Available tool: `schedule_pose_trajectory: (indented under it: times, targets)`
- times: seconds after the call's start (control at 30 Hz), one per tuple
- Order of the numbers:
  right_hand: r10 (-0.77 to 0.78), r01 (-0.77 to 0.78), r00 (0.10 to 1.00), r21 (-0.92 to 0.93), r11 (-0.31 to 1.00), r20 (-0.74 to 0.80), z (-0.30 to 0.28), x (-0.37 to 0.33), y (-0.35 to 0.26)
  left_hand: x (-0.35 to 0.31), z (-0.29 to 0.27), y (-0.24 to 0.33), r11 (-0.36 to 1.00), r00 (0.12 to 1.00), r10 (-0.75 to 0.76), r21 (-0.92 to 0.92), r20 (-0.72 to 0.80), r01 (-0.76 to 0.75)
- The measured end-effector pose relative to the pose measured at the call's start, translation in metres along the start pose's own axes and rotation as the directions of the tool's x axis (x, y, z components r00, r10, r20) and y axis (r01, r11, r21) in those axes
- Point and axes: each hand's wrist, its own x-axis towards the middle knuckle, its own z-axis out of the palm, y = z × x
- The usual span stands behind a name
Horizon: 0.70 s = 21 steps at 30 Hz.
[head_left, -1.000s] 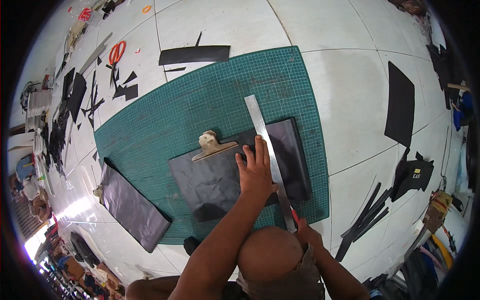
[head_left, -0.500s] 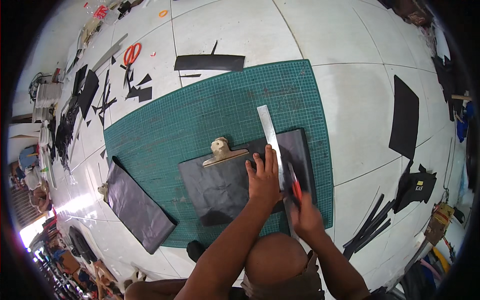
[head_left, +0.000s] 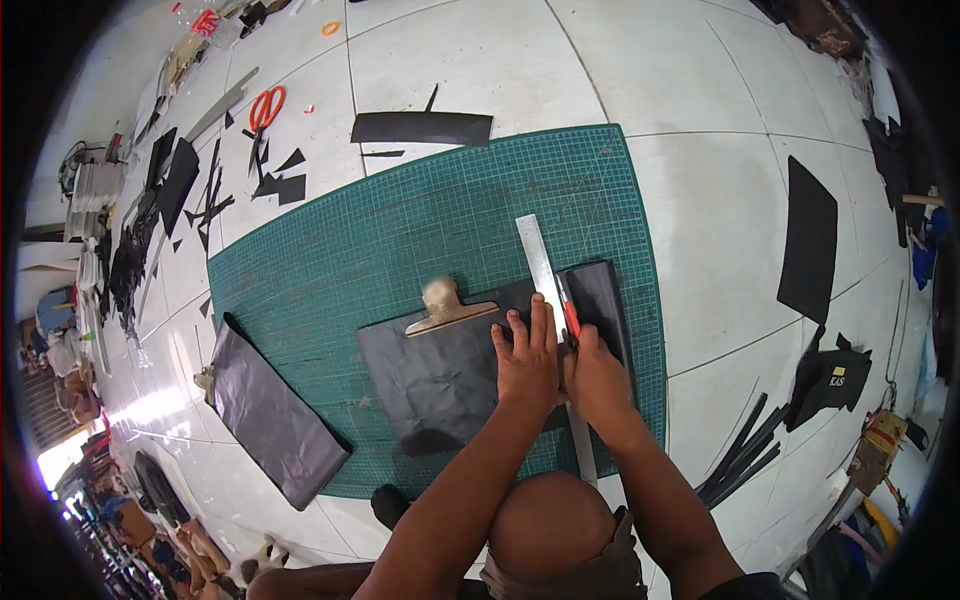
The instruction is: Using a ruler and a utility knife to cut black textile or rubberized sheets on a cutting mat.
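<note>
With its fingers stretched flat, my left hand (head_left: 527, 368) presses on a metal ruler (head_left: 535, 258). The ruler lies lengthwise over a dark sheet material (head_left: 440, 390), perhaps stacked, which a large metal clip (head_left: 447, 312) grips at its far edge. My right hand (head_left: 598, 382) is wrapped round a red utility knife (head_left: 571, 314), held against the ruler's right edge. The knife's tip points away from me, over the dark sheet. Beneath everything spreads a green cutting mat (head_left: 330, 250). My palm hides part of the ruler's middle.
Left of the work lies another clipped dark sheet (head_left: 270, 410), partly off the mat. Orange-handled scissors (head_left: 266, 108) and black scraps (head_left: 290, 187) lie on the tiled floor at far left. Black strips (head_left: 740, 455) and a black panel (head_left: 808, 240) lie to the right.
My right hand has moved forward and left, bringing the knife from beside the ruler up against its edge. My left hand stays pressed on the ruler.
</note>
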Motion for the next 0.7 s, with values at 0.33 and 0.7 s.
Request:
schedule_pose_trajectory:
  times: [0.33,0.7]
  targets:
    - [0.099,-0.088,0.987,-0.089,0.992,0.124,-0.012,0.012,-0.022,0.002,0.014,0.002,1.0,0.998,-0.009,0.01,-0.068,0.009]
    - [0.164,-0.147,0.942,-0.079,0.986,0.292,-0.021,-0.039,-0.002,-0.001,-0.002,0.002,0.998,1.0,-0.022,0.055,-0.002,0.022]
